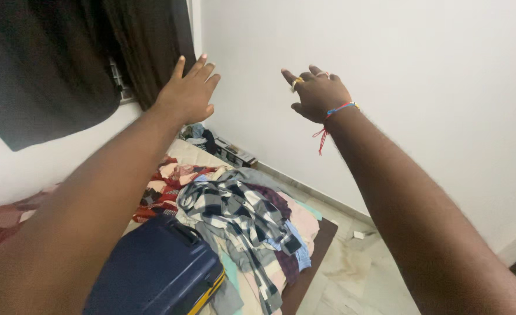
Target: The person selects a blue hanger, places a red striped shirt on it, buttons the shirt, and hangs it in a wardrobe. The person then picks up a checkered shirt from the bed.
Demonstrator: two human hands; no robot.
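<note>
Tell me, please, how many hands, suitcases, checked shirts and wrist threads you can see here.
Hands: 2, left hand and right hand, both empty
Suitcases: 1, blue suitcase
Checked shirts: 1, checked shirt
Wrist threads: 1, wrist thread
Total: 5

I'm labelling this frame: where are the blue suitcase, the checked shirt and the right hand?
blue suitcase (153, 271), head view, middle of its lid.
checked shirt (234, 213), head view, centre of the crumpled cloth.
right hand (319, 93), head view, back of the hand.

Two hands: left (189, 93), right (319, 93); one blue suitcase (153, 271); one clothes pile (234, 221); one dark curtain (65, 58).
</note>
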